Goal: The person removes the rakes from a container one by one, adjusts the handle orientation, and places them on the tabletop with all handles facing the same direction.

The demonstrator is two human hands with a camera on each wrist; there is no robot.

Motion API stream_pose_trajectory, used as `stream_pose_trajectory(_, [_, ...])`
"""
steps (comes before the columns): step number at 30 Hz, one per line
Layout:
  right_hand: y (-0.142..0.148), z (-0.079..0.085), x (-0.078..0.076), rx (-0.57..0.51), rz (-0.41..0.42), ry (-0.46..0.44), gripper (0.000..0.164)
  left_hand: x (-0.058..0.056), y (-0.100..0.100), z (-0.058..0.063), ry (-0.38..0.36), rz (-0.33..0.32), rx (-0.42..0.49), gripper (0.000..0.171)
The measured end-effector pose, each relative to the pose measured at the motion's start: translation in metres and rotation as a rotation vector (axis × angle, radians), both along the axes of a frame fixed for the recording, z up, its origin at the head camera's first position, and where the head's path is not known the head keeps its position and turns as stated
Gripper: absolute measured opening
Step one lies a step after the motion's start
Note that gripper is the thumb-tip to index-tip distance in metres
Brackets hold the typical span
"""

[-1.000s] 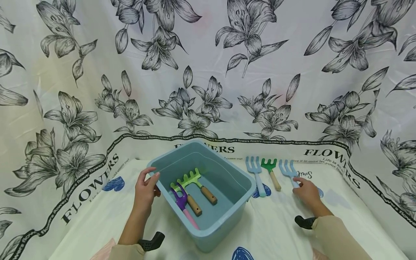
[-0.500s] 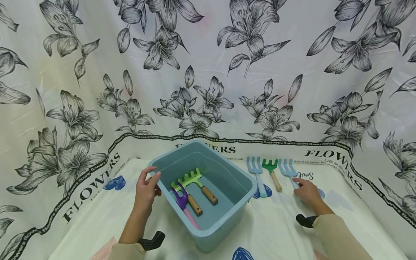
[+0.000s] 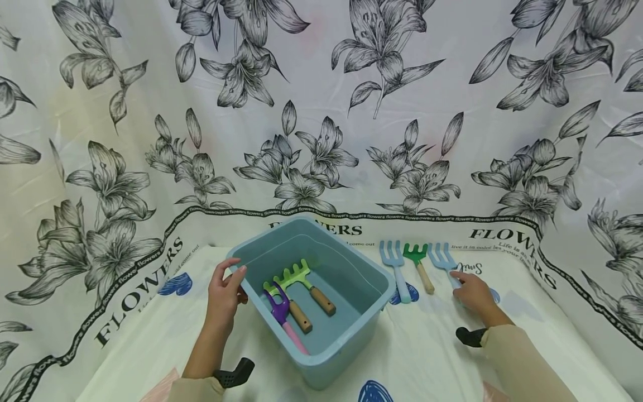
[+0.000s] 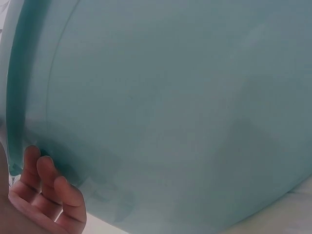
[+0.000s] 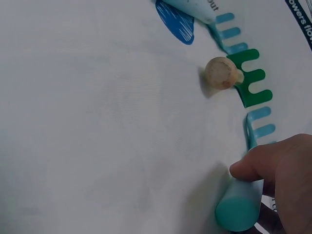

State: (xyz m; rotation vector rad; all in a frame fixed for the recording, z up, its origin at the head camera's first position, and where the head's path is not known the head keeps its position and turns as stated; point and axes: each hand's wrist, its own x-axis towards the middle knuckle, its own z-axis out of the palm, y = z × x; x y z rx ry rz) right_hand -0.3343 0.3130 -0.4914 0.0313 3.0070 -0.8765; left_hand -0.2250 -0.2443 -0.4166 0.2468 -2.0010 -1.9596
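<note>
- The far-right blue rake [image 3: 446, 264] has just edged nearer the green rake [image 3: 416, 255], tightening the row to the right of the bin [image 3: 351, 349]; its placing looks unsettled.
- The right hand [image 3: 472, 295] has thumb and fingers closed on that rake's handle.
- The left hand [image 3: 226, 287], fingers bent, grips the bin's rim, unmoved.
- The cloth [image 3: 432, 346] reads "FLOWERS"; I can't spot any tool brand.

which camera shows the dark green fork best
The head view: the dark green fork is unobstructed there, tines to handle end. The right wrist view shows its tines but foreshortens the handle; the left wrist view doesn't show it.
</note>
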Motion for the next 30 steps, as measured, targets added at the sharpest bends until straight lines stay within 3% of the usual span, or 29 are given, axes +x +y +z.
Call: stream_pose_trajectory(30, [-0.0029, 0.0048, 0.0027, 0.024, 0.018, -0.01, 0.057, 0.0003, 0.0003, 0.0003, 0.002, 0.004, -0.002, 0.035])
